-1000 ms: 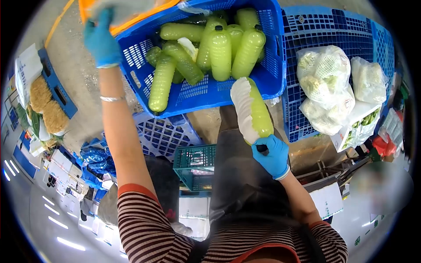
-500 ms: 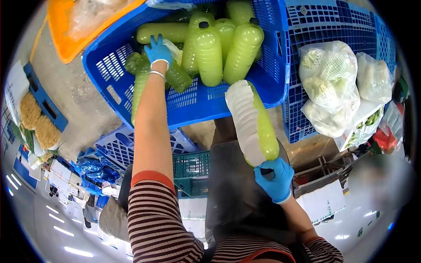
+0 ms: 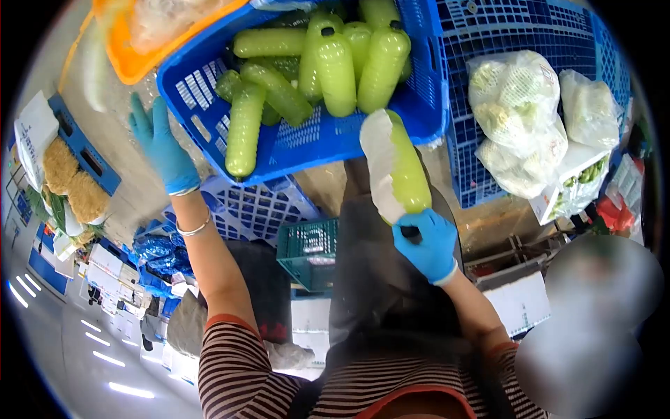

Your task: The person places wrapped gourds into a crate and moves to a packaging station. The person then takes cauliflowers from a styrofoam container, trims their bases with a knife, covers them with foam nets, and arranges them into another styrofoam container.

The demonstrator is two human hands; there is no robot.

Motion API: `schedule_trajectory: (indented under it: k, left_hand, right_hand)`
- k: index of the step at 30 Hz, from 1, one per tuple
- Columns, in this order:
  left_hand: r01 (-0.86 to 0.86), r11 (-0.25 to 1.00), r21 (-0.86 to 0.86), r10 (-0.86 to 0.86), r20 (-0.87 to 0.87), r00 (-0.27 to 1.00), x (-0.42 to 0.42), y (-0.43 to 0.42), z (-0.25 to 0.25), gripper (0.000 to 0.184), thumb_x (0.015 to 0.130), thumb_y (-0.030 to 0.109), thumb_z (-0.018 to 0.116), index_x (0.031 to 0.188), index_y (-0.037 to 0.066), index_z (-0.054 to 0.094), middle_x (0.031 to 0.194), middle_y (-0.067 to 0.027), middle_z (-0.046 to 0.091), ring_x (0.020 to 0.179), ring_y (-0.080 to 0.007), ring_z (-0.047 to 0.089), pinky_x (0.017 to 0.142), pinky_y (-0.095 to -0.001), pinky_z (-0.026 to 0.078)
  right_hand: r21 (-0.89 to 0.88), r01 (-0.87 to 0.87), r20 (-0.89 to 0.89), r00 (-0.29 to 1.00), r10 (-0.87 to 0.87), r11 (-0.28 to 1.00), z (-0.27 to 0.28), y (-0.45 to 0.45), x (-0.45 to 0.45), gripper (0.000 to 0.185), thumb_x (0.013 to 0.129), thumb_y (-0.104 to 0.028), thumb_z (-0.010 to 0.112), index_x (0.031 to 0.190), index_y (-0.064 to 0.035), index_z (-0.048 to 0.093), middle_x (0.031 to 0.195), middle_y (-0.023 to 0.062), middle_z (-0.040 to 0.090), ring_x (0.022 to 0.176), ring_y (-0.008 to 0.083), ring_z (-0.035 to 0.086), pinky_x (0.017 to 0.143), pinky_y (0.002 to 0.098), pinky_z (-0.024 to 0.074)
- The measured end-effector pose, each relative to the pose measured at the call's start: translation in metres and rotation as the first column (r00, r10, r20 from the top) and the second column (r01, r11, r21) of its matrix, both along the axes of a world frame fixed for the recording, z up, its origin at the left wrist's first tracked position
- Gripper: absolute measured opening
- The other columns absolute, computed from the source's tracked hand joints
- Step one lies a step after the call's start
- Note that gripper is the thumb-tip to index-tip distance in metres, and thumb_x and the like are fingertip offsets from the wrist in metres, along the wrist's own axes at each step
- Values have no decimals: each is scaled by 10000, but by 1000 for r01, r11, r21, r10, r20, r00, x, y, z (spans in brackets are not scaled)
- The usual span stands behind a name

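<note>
My left hand point(image 3: 162, 146), in a blue glove, is open with its fingers spread, just left of the blue crate point(image 3: 300, 159), and holds nothing. Above and left of it a pale, whitish-green thing point(image 3: 94, 73) shows as a blur. My right hand point(image 3: 427, 244), also gloved in blue, is closed round the near end of a green bottle point(image 3: 410, 167) with a white covering point(image 3: 380, 167) along its left side. This bottle slants up to the crate's near edge. Inside the crate lie several green ribbed bottles point(image 3: 335, 73), some with black caps.
An orange crate point(image 3: 125, 59) with clear plastic stands at the upper left. On the right, bagged white vegetables point(image 3: 516, 105) rest over a blue pallet point(image 3: 464, 105). A green crate point(image 3: 307, 258) is below the blue one. A blurred person point(image 3: 586, 328) is at the lower right.
My left hand has come out of the blue crate and moved left, open. The white piece that lay among the bottles is gone from there. My right hand still holds its bottle.
</note>
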State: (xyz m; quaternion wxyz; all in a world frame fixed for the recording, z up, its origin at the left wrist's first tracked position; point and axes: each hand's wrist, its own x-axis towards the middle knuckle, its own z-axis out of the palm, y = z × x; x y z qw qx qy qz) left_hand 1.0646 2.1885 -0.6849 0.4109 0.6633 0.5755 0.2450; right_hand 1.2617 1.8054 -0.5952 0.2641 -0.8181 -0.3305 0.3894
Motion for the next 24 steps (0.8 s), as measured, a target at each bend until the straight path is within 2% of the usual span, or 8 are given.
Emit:
schedule_trajectory:
  k: [5, 6, 7, 9, 11, 14, 17, 24]
  left_hand:
    - [355, 652, -670, -290, 212, 933, 26, -163, -47, 580, 923, 261, 648, 1417, 39, 441, 1273, -105, 580, 1099, -179, 593, 997, -319, 455]
    - [318, 415, -852, -36, 334, 942, 53, -196, -29, 679, 920, 272, 646, 1464, 9, 338, 1347, -164, 514, 1149, -213, 571, 1011, -337, 447]
    - [382, 646, -661, -374, 162, 913, 58, -239, -52, 721, 910, 263, 663, 1474, -3, 301, 1313, -162, 537, 1118, -218, 580, 976, -338, 468]
    - [244, 708, -662, -289, 42, 956, 68, -278, -79, 728, 905, 249, 662, 1469, -22, 288, 1281, -165, 562, 1079, -231, 598, 918, -340, 502]
    - [-51, 181, -982, 466, 40, 884, 80, -271, -79, 659, 915, 239, 628, 1439, -36, 336, 1285, -179, 565, 1064, -247, 614, 875, -341, 527]
    - [43, 46, -998, 483, 60, 874, 36, -287, -120, 635, 952, 250, 572, 1482, -2, 330, 1432, -165, 456, 1225, -245, 535, 1019, -331, 457]
    - [363, 239, -901, 694, 420, 585, 10, -302, -118, 538, 973, 234, 503, 1451, 8, 403, 1471, -160, 420, 1249, -260, 520, 1040, -334, 445]
    - [-342, 425, -838, 773, 140, 618, -41, -331, -42, 348, 930, 152, 507, 1225, -15, 587, 1121, -68, 620, 999, -149, 583, 853, -282, 477]
  right_hand:
    - [30, -193, 42, 981, 191, 981, -4, -3, -8, 191, 714, -142, 745, 839, -176, 605, 683, 31, 521, 590, 223, 577, 507, 349, 451]
    - [21, -247, 59, 968, 245, 969, -5, -2, -10, 184, 713, -139, 748, 830, -172, 610, 687, 33, 529, 589, 230, 575, 510, 352, 449]
    - [11, -302, 75, 951, 301, 953, -7, -1, -11, 178, 712, -136, 752, 821, -168, 615, 690, 35, 537, 587, 237, 573, 512, 355, 448]
    - [-6, -394, 86, 915, 393, 919, -9, 1, -18, 164, 715, -138, 749, 808, -163, 616, 698, 40, 547, 590, 244, 574, 516, 360, 450]
    - [-5, -473, 84, 878, 472, 881, -13, 8, -26, 152, 722, -147, 738, 799, -161, 608, 708, 43, 550, 600, 246, 580, 519, 365, 457]
    - [29, -539, 119, 838, 533, 842, -16, 27, -33, 128, 738, -157, 721, 796, -157, 607, 726, 55, 564, 611, 251, 591, 530, 376, 470]
    - [10, -631, 122, 771, 625, 776, -17, 58, -33, 102, 756, -172, 701, 793, -152, 608, 739, 63, 577, 623, 258, 601, 540, 386, 479]
    - [111, -791, 63, 610, 790, 602, -75, 103, -49, 91, 781, -207, 656, 783, -140, 595, 745, 93, 611, 609, 294, 626, 527, 413, 494]
